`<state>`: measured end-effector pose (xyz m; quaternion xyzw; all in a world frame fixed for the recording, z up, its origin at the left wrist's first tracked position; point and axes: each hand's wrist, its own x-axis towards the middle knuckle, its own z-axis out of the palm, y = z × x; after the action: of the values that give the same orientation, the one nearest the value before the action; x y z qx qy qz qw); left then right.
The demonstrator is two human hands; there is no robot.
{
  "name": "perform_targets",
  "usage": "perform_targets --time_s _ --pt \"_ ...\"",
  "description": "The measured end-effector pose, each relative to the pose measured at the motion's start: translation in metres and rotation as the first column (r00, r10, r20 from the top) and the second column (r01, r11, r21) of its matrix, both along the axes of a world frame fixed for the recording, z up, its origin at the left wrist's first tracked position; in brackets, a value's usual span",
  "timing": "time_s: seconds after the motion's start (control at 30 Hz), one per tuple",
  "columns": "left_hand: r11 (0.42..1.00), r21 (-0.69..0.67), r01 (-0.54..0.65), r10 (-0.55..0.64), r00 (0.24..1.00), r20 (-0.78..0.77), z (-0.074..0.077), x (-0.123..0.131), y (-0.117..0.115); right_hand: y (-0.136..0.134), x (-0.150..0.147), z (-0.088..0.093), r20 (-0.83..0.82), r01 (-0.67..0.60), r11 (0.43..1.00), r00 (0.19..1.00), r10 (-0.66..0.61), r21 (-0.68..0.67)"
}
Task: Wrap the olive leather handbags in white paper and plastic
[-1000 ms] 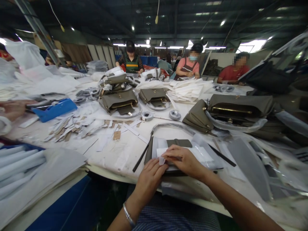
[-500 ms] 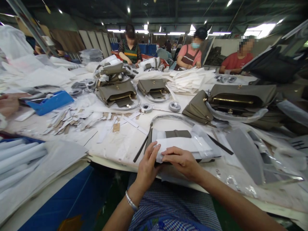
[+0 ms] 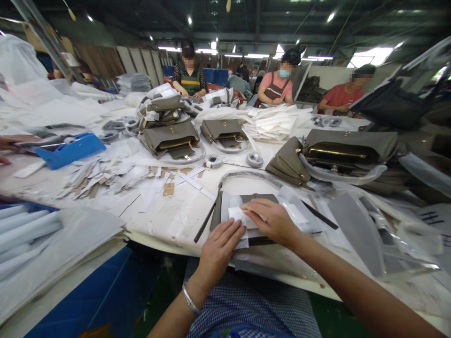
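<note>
while the left hand (image 3: 220, 244) lies flat on a white sheet (image 3: 235, 213), its grip unclosed, the right hand (image 3: 273, 220) has its fingertips at the sheet's edge; whether that grip is clamped on it i cannot tell. the sheet lies over an olive bag (image 3: 216, 213) beside the counter's (image 3: 172, 218) near edge.

An olive-grey bag (image 3: 215, 216) lies toward 5 o'clock in the view, partly covered by pale wrapping. Its film-wrapped handle (image 3: 253, 174) arches at 12 o'clock; dark straps (image 3: 205, 223) stick out at 9 and 3. White paper (image 3: 235, 214) lies over its 8 o'clock side.
</note>
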<state>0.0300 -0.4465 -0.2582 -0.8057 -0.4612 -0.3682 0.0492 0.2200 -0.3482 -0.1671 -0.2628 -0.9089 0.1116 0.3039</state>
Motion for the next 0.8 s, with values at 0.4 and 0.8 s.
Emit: perform_targets --time_s 0.4,0.8 --pt "0.997 0.031 -0.075 0.078 0.992 -0.103 0.007 0.009 -0.002 0.048 -0.020 -0.014 0.227 0.037 0.975 0.974 0.014 -0.220" --pt "0.995 -0.053 -0.084 0.078 0.991 -0.112 0.015 0.008 -0.003 -0.096 0.050 -0.085 0.201 -0.145 0.958 0.975 0.095 0.248"
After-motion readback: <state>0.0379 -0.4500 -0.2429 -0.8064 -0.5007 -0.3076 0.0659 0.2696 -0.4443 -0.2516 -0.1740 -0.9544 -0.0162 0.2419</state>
